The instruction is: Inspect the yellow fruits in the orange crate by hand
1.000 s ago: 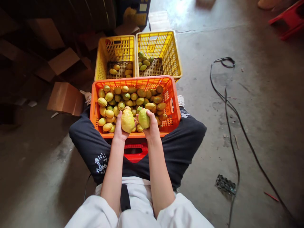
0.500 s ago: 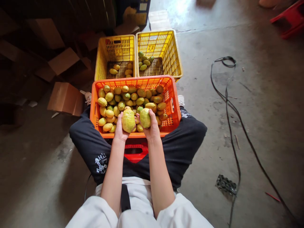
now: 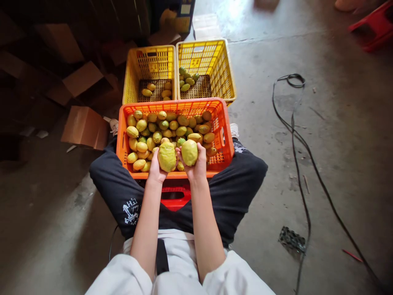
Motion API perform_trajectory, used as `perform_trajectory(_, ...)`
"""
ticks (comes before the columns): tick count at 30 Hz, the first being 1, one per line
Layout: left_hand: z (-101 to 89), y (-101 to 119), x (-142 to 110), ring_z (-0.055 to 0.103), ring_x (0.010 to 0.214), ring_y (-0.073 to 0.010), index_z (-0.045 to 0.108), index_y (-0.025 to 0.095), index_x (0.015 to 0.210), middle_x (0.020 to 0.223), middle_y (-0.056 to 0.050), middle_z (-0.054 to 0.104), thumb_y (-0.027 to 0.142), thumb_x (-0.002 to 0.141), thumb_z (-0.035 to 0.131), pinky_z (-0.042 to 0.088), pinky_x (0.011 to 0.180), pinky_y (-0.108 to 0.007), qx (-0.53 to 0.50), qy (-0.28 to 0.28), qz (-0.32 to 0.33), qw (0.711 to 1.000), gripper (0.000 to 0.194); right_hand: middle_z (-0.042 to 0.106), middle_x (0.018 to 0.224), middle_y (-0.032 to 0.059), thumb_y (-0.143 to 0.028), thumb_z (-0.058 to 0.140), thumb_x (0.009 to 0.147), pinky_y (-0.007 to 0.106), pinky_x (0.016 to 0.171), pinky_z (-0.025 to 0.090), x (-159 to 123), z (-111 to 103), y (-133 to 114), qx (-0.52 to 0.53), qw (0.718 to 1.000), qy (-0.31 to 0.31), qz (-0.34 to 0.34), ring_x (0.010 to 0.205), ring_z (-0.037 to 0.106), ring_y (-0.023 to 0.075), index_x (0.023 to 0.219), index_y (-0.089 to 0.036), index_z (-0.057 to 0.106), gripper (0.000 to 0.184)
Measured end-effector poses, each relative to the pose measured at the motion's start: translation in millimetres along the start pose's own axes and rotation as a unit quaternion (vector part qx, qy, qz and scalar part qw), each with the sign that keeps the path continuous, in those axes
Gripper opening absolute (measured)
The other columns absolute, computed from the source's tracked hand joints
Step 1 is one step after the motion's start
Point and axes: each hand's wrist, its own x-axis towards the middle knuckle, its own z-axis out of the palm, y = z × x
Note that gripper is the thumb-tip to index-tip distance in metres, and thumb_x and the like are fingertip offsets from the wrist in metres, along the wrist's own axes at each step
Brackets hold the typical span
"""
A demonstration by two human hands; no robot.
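Observation:
My left hand [image 3: 156, 171] is wrapped round a lumpy, wrinkled yellow-green fruit [image 3: 167, 157]. Close beside it, my right hand [image 3: 199, 170] grips a smoother yellow-green fruit [image 3: 189, 152] from its right side. I cannot make out the exact kind of fruit. Both are held up over the near side of an orange plastic crate [image 3: 172, 175], which stands between my knees. Inside the crate lie many similar oval fruits [image 3: 181, 131], from yellow to green, some hidden behind my hands.
Beyond the orange crate stand two yellow crates. The left yellow crate [image 3: 131, 76] has several yellow fruits; the right yellow crate [image 3: 224, 69] has several greener ones. Cardboard boxes [image 3: 86, 127] lie on the left. A black cable [image 3: 302, 139] runs over the floor on the right.
The fruit in my right hand has turned and shows a different, yellower side. The left fruit has turned slightly too. Both hands remain at nearly the same place.

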Motion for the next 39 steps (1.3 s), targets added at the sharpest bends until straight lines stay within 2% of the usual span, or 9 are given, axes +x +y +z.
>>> perform_trajectory(6,2.9,-1,-2,0.083,0.108,-0.0318,0.073,0.017,0.131,0.112,-0.014,0.085,0.042,0.112,0.040,0.069,0.097,-0.047,-0.006,0.019,-0.011,1.000,0.046,0.076,0.072,0.0050,-0.057,0.062,0.094,0.035,0.062,0.071,4,0,0,0.008,1.000,0.010,0.007,0.077,0.082,0.0264,0.095,-0.022,0.071,0.036)
perform_trajectory(10,-3.3,0,-1,0.084,0.102,-0.0345,0.075,0.018,0.124,0.101,-0.015,0.084,0.054,0.108,0.050,0.071,0.091,-0.049,0.021,-0.005,-0.001,1.000,0.047,0.079,0.081,-0.0003,-0.043,0.065,0.092,0.030,0.063,0.069,5,1,0,0.011,0.999,0.010,-0.038,0.072,0.078,0.0197,0.102,-0.025,0.072,0.023)
perform_trajectory(12,-5.4,-1,-1,0.085,0.100,-0.0344,0.075,0.018,0.120,0.097,-0.014,0.084,0.056,0.104,0.058,0.071,0.090,-0.048,0.029,-0.012,0.012,0.999,0.044,0.078,0.084,-0.0028,-0.040,0.066,0.090,0.028,0.064,0.068,4,0,1,0.012,0.998,0.012,-0.053,0.069,0.076,0.0164,0.104,-0.025,0.073,0.022)
perform_trajectory(17,-7.4,-2,0,0.085,0.103,-0.0326,0.072,0.019,0.116,0.100,-0.012,0.085,0.045,0.096,0.077,0.070,0.096,-0.045,0.021,-0.010,0.045,0.999,0.033,0.077,0.090,-0.0050,-0.046,0.086,0.080,0.028,0.065,0.069,3,-8,5,-0.039,0.996,-0.021,-0.072,0.066,0.075,0.0152,0.110,-0.027,0.073,0.038)
perform_trajectory(22,-11.7,-5,5,0.085,0.107,-0.0316,0.071,0.019,0.106,0.100,-0.010,0.085,0.041,0.085,0.087,0.069,0.101,-0.044,0.039,-0.032,0.075,0.996,0.035,0.075,0.094,-0.0060,-0.044,0.100,0.069,0.027,0.072,0.069,6,-14,8,-0.084,0.990,-0.040,-0.104,0.072,0.076,0.0138,0.117,-0.029,0.071,0.058)
perform_trajectory(26,-12.1,-5,7,0.084,0.111,-0.0326,0.073,0.019,0.107,0.102,-0.009,0.085,0.041,0.087,0.085,0.069,0.102,-0.046,0.024,-0.040,0.088,0.995,0.032,0.075,0.094,-0.0044,-0.051,0.093,0.075,0.031,0.068,0.070,6,-15,6,-0.094,0.990,-0.031,-0.102,0.072,0.077,0.0168,0.117,-0.029,0.072,0.051)
perform_trajectory(32,-10.0,-4,7,0.082,0.118,-0.0364,0.075,0.016,0.111,0.115,-0.015,0.085,0.044,0.093,0.081,0.068,0.103,-0.048,0.017,-0.047,0.071,0.996,0.034,0.077,0.088,-0.0018,-0.049,0.078,0.084,0.035,0.068,0.072,4,-7,4,-0.058,0.996,-0.006,-0.071,0.078,0.082,0.0218,0.113,-0.028,0.072,0.036)
perform_trajectory(36,-8.3,-4,6,0.081,0.122,-0.0383,0.076,0.016,0.107,0.115,-0.016,0.085,0.044,0.099,0.074,0.068,0.104,-0.050,0.011,-0.047,0.065,0.997,0.029,0.079,0.087,0.0005,-0.050,0.069,0.090,0.035,0.069,0.072,7,-3,5,-0.046,0.997,0.007,-0.055,0.081,0.083,0.0233,0.113,-0.027,0.071,0.033)
perform_trajectory(39,-8.8,-2,6,0.082,0.118,-0.0379,0.076,0.015,0.109,0.113,-0.017,0.085,0.046,0.104,0.065,0.069,0.101,-0.051,0.010,-0.035,0.057,0.998,0.033,0.081,0.091,0.0011,-0.050,0.069,0.091,0.034,0.072,0.071,11,-5,6,-0.039,0.997,0.002,-0.063,0.081,0.083,0.0223,0.111,-0.025,0.072,0.033)
